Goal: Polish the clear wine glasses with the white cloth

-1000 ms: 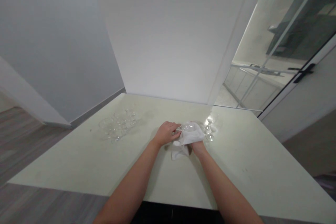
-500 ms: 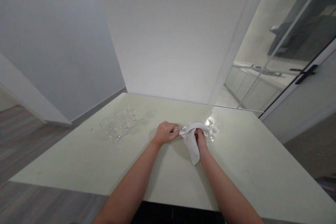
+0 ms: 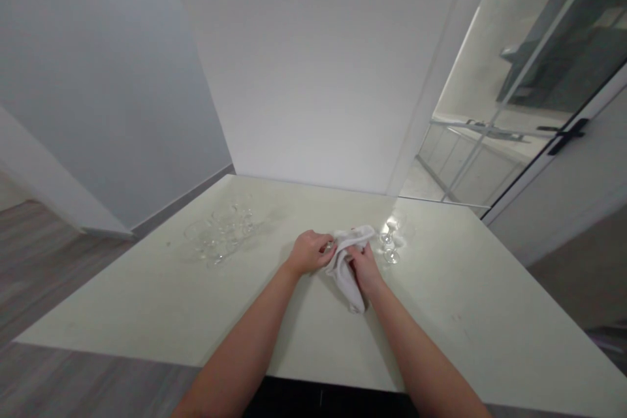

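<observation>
Over the middle of the table my left hand [image 3: 309, 253] is closed, its fingers pinching the end of a clear wine glass [image 3: 330, 245]. Most of that glass is hidden by a white cloth [image 3: 349, 289]. My right hand [image 3: 365, 266] grips the cloth and presses it round the glass, with a loose fold hanging down towards me. Just right of the cloth, clear stemmed glasses [image 3: 390, 255] stand on the table; their see-through outlines are hard to separate.
Several more clear glasses [image 3: 220, 235] stand close together on the left of the pale table [image 3: 147, 313]. A white wall [image 3: 313, 91] rises behind the far edge. On the right is a glazed door with a black handle [image 3: 568, 136].
My right hand and the cloth have shifted left, closer to my left hand, uncovering more of the glasses on the right. My left hand keeps its hold on the wine glass.
</observation>
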Motion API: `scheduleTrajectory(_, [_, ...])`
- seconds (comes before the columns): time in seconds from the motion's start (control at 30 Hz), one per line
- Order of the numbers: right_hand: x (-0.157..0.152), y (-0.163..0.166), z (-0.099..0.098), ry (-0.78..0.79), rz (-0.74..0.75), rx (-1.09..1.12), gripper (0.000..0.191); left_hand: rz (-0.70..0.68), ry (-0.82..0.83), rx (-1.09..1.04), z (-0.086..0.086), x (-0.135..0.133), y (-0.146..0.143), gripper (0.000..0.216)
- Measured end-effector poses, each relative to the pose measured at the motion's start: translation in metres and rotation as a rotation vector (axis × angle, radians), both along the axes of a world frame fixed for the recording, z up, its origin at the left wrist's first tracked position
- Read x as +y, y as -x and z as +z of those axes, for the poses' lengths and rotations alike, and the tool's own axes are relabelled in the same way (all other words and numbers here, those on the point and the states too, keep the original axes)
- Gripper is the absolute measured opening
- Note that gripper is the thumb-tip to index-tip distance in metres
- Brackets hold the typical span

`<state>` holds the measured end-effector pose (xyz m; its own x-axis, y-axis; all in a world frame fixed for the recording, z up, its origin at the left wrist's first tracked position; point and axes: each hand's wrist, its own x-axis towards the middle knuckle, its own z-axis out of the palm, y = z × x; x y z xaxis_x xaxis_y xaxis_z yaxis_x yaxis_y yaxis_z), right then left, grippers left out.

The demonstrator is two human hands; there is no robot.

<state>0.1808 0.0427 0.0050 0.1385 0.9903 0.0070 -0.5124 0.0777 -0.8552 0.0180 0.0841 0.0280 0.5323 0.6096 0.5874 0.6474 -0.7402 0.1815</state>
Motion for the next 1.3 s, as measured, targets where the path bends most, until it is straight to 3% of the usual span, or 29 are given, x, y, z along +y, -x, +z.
scheduleTrajectory(0.13, [0.000,-0.006,-0.005,0.005,-0.074,-0.155,0.052,-0.138,-0.076,0.063,0.002,-0.004,0.000,0.020])
scheduleTrajectory(0.27, [0.002,-0.015,-0.002,0.025,-0.052,-0.302,0.043,-0.147,0.078,-0.016,0.004,-0.005,-0.002,0.023])
scheduleTrajectory(0.37, [0.000,-0.018,0.005,-0.018,-0.023,-0.493,0.048,-0.136,0.410,-0.150,0.005,-0.002,-0.002,0.039])
scheduleTrajectory(0.5, [-0.007,-0.018,0.011,-0.217,0.075,-0.718,0.049,-0.185,0.984,-0.330,0.005,0.002,0.003,0.056])
scheduleTrajectory(0.57, [-0.010,-0.017,0.011,-0.306,0.112,-0.768,0.050,-0.187,1.170,-0.358,0.006,0.003,0.006,0.060])
scheduleTrajectory(0.63, [-0.010,-0.016,0.009,-0.342,0.105,-0.784,0.053,-0.183,1.251,-0.390,0.007,0.003,0.008,0.063])
scheduleTrajectory(0.73, [-0.006,-0.016,0.006,-0.267,-0.063,-0.714,0.063,-0.200,1.125,-0.586,0.009,0.004,0.005,0.063])
scheduleTrajectory(0.83, [0.002,-0.018,0.003,-0.094,-0.259,-0.522,0.063,-0.237,0.744,-0.705,0.010,0.001,-0.001,0.049])
scheduleTrajectory(0.9, [0.007,-0.019,0.002,-0.005,-0.272,-0.359,0.057,-0.222,0.510,-0.654,0.009,-0.001,-0.005,0.036])
scheduleTrajectory(0.97, [0.009,-0.020,0.003,0.074,-0.226,-0.193,0.048,-0.181,0.375,-0.632,0.007,-0.002,-0.006,0.027])
scheduleTrajectory(1.03, [0.010,-0.021,0.005,0.144,-0.147,-0.061,0.043,-0.152,0.331,-0.689,0.004,-0.001,-0.005,0.029])
scheduleTrajectory(1.13, [0.008,-0.021,0.009,0.162,-0.058,0.015,0.056,-0.147,0.349,-0.760,0.002,0.002,-0.001,0.033])
scheduleTrajectory(1.2, [0.005,-0.020,0.010,0.125,-0.048,-0.045,0.063,-0.152,0.366,-0.725,0.002,0.002,0.001,0.034])
scheduleTrajectory(1.3, [0.000,-0.017,0.011,0.048,-0.023,-0.312,0.053,-0.157,0.372,-0.644,0.002,-0.001,0.001,0.033])
